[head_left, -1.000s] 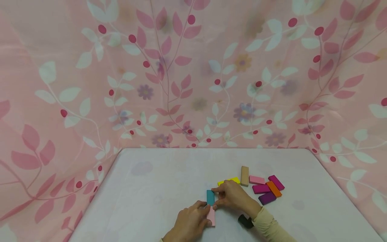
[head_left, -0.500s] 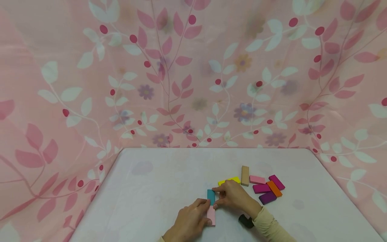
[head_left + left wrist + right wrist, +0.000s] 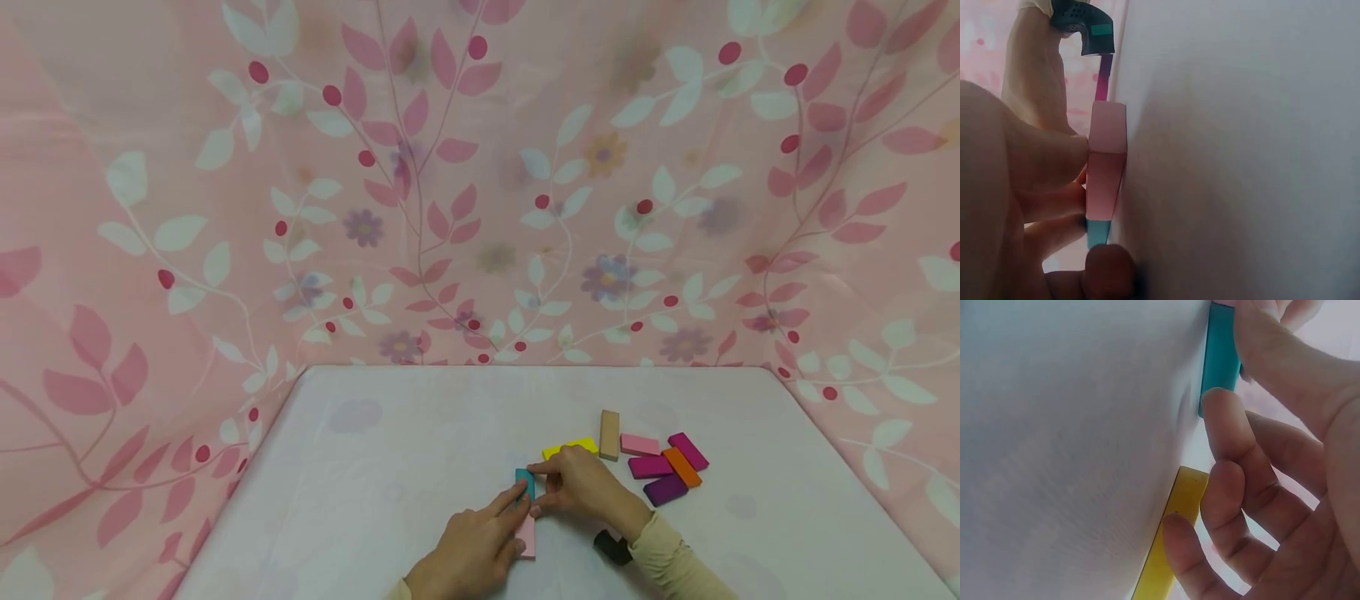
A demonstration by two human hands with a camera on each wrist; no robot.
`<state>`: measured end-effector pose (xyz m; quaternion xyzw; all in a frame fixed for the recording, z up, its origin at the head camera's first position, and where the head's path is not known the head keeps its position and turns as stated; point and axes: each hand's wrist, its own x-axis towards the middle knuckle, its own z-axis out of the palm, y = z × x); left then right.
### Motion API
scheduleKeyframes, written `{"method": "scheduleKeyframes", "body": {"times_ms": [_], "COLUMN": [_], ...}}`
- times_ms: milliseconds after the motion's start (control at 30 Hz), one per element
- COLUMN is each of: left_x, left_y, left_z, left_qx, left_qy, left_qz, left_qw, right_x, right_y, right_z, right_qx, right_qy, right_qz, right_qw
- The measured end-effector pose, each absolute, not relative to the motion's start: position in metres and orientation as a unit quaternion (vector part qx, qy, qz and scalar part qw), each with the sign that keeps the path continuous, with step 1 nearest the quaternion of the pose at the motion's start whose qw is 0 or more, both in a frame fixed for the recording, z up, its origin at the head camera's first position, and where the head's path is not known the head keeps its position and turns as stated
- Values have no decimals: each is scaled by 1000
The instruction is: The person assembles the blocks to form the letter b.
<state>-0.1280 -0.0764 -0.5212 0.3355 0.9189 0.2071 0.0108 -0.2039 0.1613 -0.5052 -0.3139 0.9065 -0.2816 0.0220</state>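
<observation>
A teal block point(image 3: 522, 475) and a pale pink block point(image 3: 528, 546) lie end to end on the white table. My left hand point(image 3: 474, 550) reaches over them from the left, index and middle fingers stretched onto the teal block, thumb on the pink one point(image 3: 1109, 128). From the right, my right hand point(image 3: 581, 487) holds the teal block point(image 3: 1219, 356), index finger at its far end and thumb near the seam. Its other fingers hang loosely by a yellow block point(image 3: 1175, 519). Part of the teal block is hidden under the left fingers.
Behind the right hand lies the yellow block, beside a tan block point(image 3: 609, 435) and another pink block point(image 3: 640, 444). Farther right, an orange block point(image 3: 682, 467) lies across magenta point(image 3: 647, 467) and purple point(image 3: 665, 492) ones. A black device point(image 3: 611, 547) sits at the right wrist.
My left index and middle fingers have slid forward and right, from the seam onto the teal block's top. The right hand and both blocks look nearly still.
</observation>
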Motion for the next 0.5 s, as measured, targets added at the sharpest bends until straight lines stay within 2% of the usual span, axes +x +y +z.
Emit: {"method": "scheduleKeyframes", "body": {"times_ms": [367,500], "left_x": [-126,-124], "left_y": [-71,-70], "left_z": [-527,-526], "left_qx": [313,305], "left_qy": [928,929], "left_qz": [200,207], "left_qw": [-25,-19], "right_x": [-202,-202], "right_y": [161,161], "right_z": [-504,-503], "right_qx": [-303,-308], "right_qy": [909,908], "right_qz": [-283,-283], "right_qw": [32,28]}}
